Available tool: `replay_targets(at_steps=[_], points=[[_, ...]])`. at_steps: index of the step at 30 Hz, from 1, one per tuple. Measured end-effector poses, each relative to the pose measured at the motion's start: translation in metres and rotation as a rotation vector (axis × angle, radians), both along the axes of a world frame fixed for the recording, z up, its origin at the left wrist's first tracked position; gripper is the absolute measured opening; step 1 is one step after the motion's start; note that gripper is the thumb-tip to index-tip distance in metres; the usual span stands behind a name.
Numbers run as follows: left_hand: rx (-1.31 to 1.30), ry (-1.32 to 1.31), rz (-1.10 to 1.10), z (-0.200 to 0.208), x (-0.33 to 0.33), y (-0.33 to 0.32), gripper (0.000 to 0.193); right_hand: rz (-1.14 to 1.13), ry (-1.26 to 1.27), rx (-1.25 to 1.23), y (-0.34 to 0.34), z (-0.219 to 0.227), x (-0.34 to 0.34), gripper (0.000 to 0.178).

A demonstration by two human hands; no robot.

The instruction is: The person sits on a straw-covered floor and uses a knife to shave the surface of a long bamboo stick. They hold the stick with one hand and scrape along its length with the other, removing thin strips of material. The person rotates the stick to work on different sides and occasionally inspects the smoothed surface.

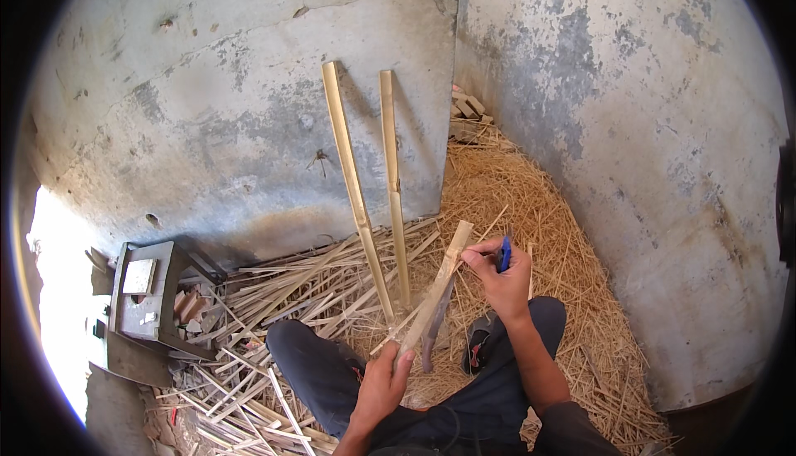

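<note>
A flat split-bamboo strip (pixel 433 297) slants up and away in front of me. My left hand (pixel 382 388) is closed round its lower end, thumb on top. Near the upper end, my right hand (pixel 506 283) has its thumb and fingertips at the strip's edge, while the fingers are curled round a slim blue tool (pixel 504 254). Whether that tool is a marker or a knife cannot be made out. Beneath the strip stands a dark, curved, stick-like piece (pixel 434 333), partly hidden. Two long bamboo slats (pixel 351 178) lean upright against the wall beyond my hands.
Loose bamboo strips (pixel 274 290) cover the floor at left. Fine straw-like shavings (pixel 531 199) pile up in the corner and along the right wall (pixel 638 174). A worn wooden stool (pixel 149 290) lies at the left, beside broken brick pieces (pixel 195 305). My bent legs frame the work area.
</note>
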State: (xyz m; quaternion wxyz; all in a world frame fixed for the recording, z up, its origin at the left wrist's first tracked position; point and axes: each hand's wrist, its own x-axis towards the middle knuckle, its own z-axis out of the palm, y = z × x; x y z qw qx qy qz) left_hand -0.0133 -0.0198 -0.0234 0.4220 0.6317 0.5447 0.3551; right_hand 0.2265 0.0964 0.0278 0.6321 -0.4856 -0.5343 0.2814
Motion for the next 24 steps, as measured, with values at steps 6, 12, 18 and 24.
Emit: replay_targets(at_steps=[6, 12, 18, 24], points=[[-0.027, 0.045, 0.021, 0.002, 0.001, 0.000, 0.028, 0.050, 0.048, -0.031, -0.002, -0.005, 0.002, 0.009], [0.043, 0.139, 0.054, 0.006, 0.005, 0.002, 0.029, 0.034, -0.006, 0.010, -0.004, 0.000, -0.003, 0.009], [0.063, 0.182, 0.083, 0.005, 0.005, 0.007, 0.030, 0.119, -0.186, -0.062, 0.007, 0.017, -0.005, 0.028], [-0.031, 0.037, 0.026, -0.004, -0.006, 0.012, 0.032, 0.391, -0.133, -0.057, 0.023, 0.012, 0.006, 0.033]])
